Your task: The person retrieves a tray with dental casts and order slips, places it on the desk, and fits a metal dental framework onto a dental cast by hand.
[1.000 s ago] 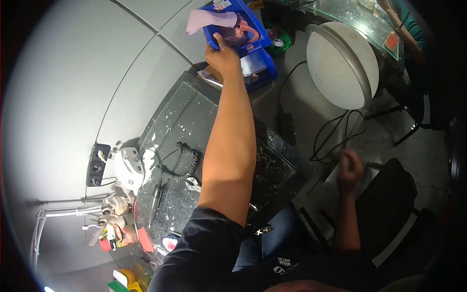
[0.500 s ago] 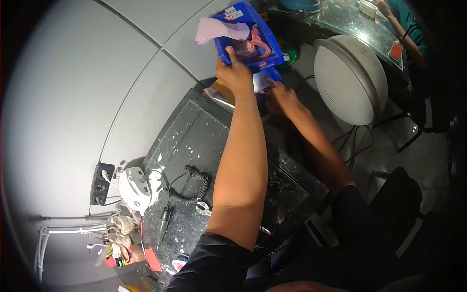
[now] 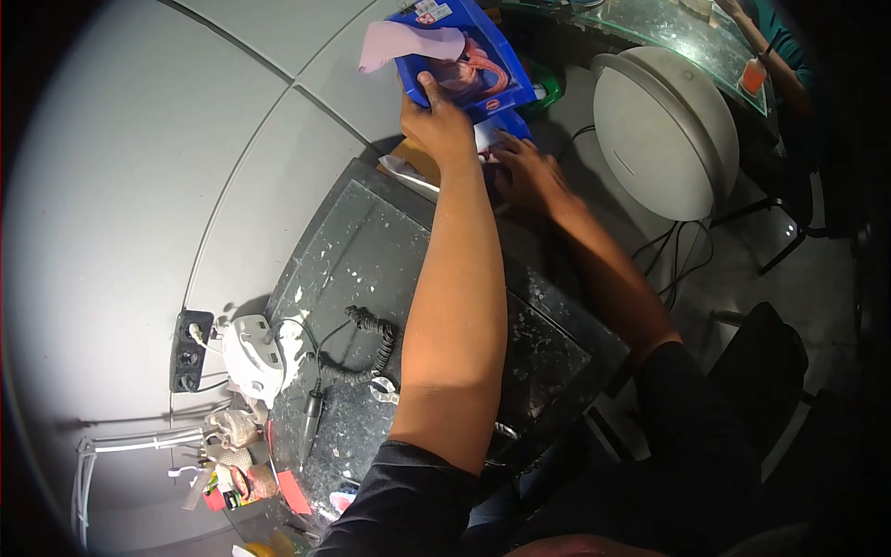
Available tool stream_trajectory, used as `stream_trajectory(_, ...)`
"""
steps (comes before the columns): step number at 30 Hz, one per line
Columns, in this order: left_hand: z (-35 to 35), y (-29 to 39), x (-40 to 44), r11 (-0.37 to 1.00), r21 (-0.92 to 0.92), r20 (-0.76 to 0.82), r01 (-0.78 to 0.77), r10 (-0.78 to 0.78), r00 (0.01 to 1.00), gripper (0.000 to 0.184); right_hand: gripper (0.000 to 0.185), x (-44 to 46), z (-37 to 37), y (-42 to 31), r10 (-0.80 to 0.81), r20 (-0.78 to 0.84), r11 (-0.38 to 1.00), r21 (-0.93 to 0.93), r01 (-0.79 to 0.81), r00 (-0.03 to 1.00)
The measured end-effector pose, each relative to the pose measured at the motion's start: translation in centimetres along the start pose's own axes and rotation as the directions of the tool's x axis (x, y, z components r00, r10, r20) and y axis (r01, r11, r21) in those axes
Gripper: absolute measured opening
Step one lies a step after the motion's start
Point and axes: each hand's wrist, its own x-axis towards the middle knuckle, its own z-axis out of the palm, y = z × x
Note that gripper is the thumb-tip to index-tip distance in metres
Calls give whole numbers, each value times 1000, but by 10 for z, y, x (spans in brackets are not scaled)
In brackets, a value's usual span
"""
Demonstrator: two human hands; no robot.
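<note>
At the top, my left hand (image 3: 438, 121) grips the near edge of a blue tray (image 3: 513, 63), thumb over its rim. Inside the tray lie a pink dental-like piece (image 3: 483, 70) and a sheet of pink paper (image 3: 413, 43) that hangs over the left edge. Below it is a second blue tray (image 3: 512, 123) with white paper and small pieces partly hidden. My right hand (image 3: 531, 174) reaches into this lower tray, fingers spread and bent; nothing can be seen held in it. Brown and white paper (image 3: 415, 160) sticks out beside the lower tray.
A dark, stained workbench (image 3: 362, 241) holds a coiled cord, a handpiece (image 3: 311, 418) and a white device (image 3: 252, 357). A large round grey object (image 3: 661, 135) stands right of the trays. Behind it, a person's arm (image 3: 775, 65) is at a glass-topped table (image 3: 650, 28). A green container (image 3: 548, 88) sits behind.
My right hand has come from the lower right up to the lower blue tray and its fingers have shifted there. My left hand still holds the upper tray.
</note>
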Motion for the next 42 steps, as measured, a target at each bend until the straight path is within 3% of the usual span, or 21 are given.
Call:
stream_trajectory(2, 2, 0, 1, 1000, -13, -24, -27, 26, 999, 40, 42, 4, -3, 5, 13, -4, 999, 41, -13, 1000)
stream_trajectory(5, -3, 6, 0, 1000, -8, -20, -15, 14, 1000, 36, 52, 16, -13, 18, -83, -294, 976, 170, 138, 952)
stream_trajectory(9, -6, 16, -3, 997, 21, -2, 75, -75, 997, 35, 44, 22, -43, 19, 47, -320, 938, 339, 68, 946)
stream_trajectory(12, -6, 17, -4, 997, 4, 15, 80, -80, 997, 35, 44, 22, -45, 25, 69, -335, 933, 356, 59, 940)
stream_trajectory(16, -5, 11, -2, 999, 40, 18, -7, 6, 1000, 35, 44, 21, -49, 18, 122, -282, 925, 381, -6, 952)
stream_trajectory(22, -7, 19, -4, 998, 66, 33, 19, -21, 999, 35, 44, 22, -46, 19, 91, -350, 928, 370, 48, 932)
stream_trajectory(35, -9, 16, -3, 983, 180, -43, 44, -37, 998, 40, 47, 24, -35, 29, 47, -299, 951, 305, 49, 953)
stream_trajectory(37, -10, 20, -5, 985, 166, -50, 53, -45, 998, 42, 47, 25, -33, 31, -44, -381, 955, 256, 151, 924)
stream_trajectory(42, -12, 25, -6, 978, 194, -55, 72, -62, 997, 44, 47, 24, -34, 30, -15, -356, 956, 269, 117, 934)
